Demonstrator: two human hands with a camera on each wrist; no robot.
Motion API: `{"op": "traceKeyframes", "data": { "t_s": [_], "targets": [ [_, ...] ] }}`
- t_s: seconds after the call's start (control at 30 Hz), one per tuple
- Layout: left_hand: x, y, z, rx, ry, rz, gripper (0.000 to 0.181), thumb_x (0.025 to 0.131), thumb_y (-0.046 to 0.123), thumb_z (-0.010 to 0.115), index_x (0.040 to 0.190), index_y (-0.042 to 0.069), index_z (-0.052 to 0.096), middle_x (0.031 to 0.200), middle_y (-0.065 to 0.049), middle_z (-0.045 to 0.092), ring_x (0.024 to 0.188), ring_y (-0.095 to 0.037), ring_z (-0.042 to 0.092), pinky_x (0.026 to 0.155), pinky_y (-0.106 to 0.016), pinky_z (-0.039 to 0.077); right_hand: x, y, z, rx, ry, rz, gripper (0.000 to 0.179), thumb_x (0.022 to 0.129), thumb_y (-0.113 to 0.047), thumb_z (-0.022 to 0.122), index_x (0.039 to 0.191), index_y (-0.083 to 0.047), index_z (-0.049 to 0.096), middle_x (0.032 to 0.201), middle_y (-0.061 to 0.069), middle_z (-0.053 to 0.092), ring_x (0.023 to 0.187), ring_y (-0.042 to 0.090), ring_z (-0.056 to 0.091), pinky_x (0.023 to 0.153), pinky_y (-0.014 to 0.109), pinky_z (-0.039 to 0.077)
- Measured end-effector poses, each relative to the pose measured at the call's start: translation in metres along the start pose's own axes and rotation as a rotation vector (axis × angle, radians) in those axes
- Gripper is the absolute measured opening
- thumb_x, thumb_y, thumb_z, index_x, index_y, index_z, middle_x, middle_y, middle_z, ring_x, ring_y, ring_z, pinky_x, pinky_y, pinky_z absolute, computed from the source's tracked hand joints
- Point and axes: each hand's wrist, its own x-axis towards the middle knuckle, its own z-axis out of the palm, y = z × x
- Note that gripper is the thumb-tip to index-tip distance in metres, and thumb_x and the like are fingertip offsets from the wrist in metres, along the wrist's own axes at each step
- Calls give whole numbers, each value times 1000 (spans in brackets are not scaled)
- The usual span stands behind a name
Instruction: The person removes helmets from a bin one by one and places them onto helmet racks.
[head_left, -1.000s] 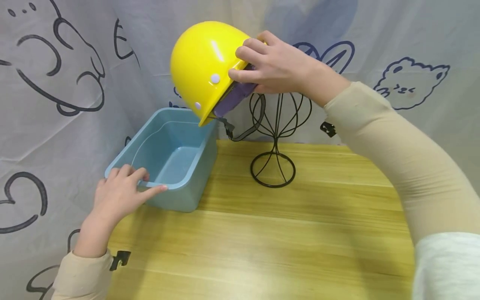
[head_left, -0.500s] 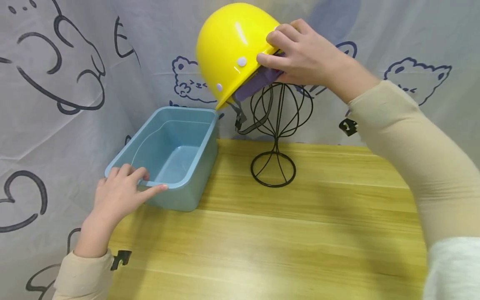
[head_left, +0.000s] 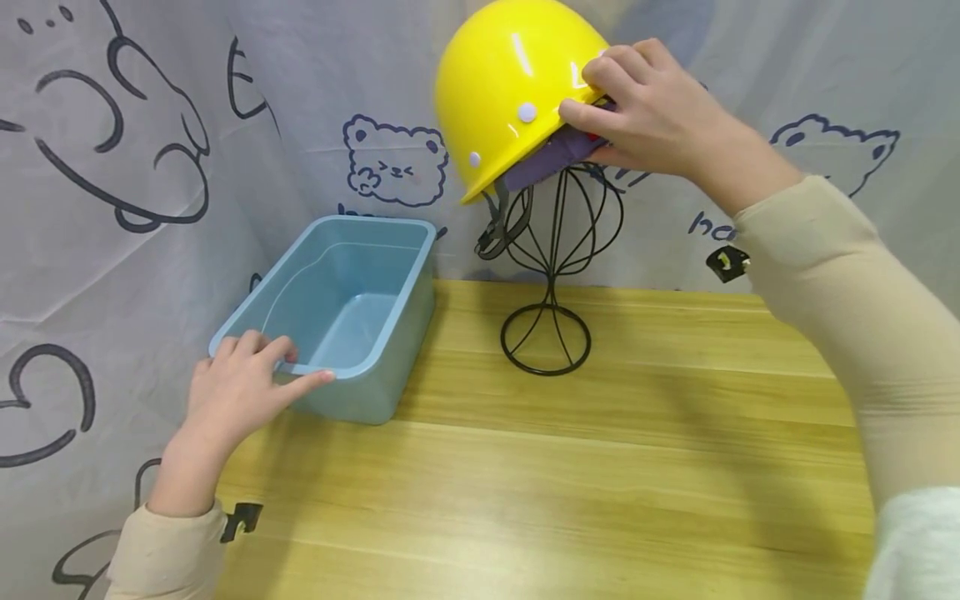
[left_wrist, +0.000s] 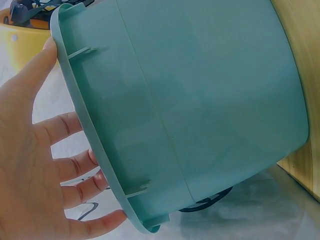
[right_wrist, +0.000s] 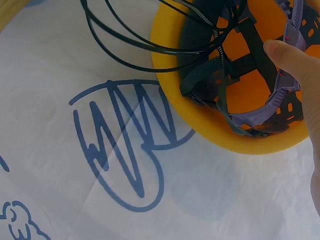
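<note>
My right hand (head_left: pixel 660 117) grips the brim of a yellow hard hat (head_left: pixel 510 83), fingers on the shell and thumb underneath. The hat is tilted, its purple headband (head_left: pixel 540 167) showing below the brim and its chin strap (head_left: pixel 492 237) dangling. Directly beneath is a black wire head-shaped stand (head_left: pixel 552 287), whose top the hat partly covers. In the right wrist view, the stand's wires overlap the hat's open underside (right_wrist: pixel 260 145). On the left, my left hand (head_left: pixel 240 392) holds the near rim of a blue plastic bin (head_left: pixel 397 367), fingers hooked over it and thumb along the edge.
Both the bin and the stand are on a wooden table (head_left: pixel 525 492), near its back edge. Behind and to the left hangs a pale curtain (head_left: pixel 300 50) with cartoon drawings. Nothing shows inside the bin.
My right hand has carried the hard hat up and to the right, from over the bin to above the wire stand, tilting it more level. The left hand and bin have stayed put.
</note>
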Motion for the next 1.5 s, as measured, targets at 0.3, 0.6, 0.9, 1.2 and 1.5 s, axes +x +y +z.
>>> {"op": "traceKeyframes", "data": {
  "t_s": [0.3, 0.6, 0.9, 1.2, 1.5],
  "targets": [
    [0, -1, 2, 0, 4, -4, 74, 80, 84, 43, 110, 18, 59, 114, -16, 53, 101, -39, 47, 65, -52, 38, -17, -2, 3, 59, 65, 28, 73, 72, -26, 87, 125, -16, 38, 113, 22, 43, 102, 40, 44, 81, 51, 42],
    [0, 0, 2, -4, 7, -2, 74, 80, 83, 44, 110, 18, 60, 113, -16, 53, 100, -39, 46, 66, -53, 38, -34, -12, 9, 100, 98, 107, 69, 71, -27, 86, 123, -15, 43, 111, 21, 43, 102, 42, 44, 79, 54, 42],
    [1, 0, 2, -4, 15, 4, 72, 81, 83, 45, 109, 18, 60, 111, -15, 53, 99, -38, 46, 65, -51, 38, -44, -23, 11, 84, 112, 168, 70, 70, -26, 88, 122, -14, 43, 112, 21, 41, 100, 41, 44, 78, 52, 43],
    [1, 0, 4, -9, 29, 2, 71, 81, 82, 45, 109, 18, 60, 110, -15, 52, 98, -38, 45, 65, -51, 37, -46, -36, 16, 117, 152, 206, 74, 65, -26, 91, 121, -14, 43, 108, 21, 41, 95, 39, 44, 76, 51, 44],
    [2, 1, 5, -6, 35, 1, 72, 81, 82, 45, 108, 18, 60, 109, -14, 52, 98, -38, 45, 64, -50, 36, -55, -55, 26, 125, 180, 286, 71, 66, -25, 89, 118, -13, 43, 105, 20, 42, 93, 38, 45, 73, 50, 45]
  ]
}}
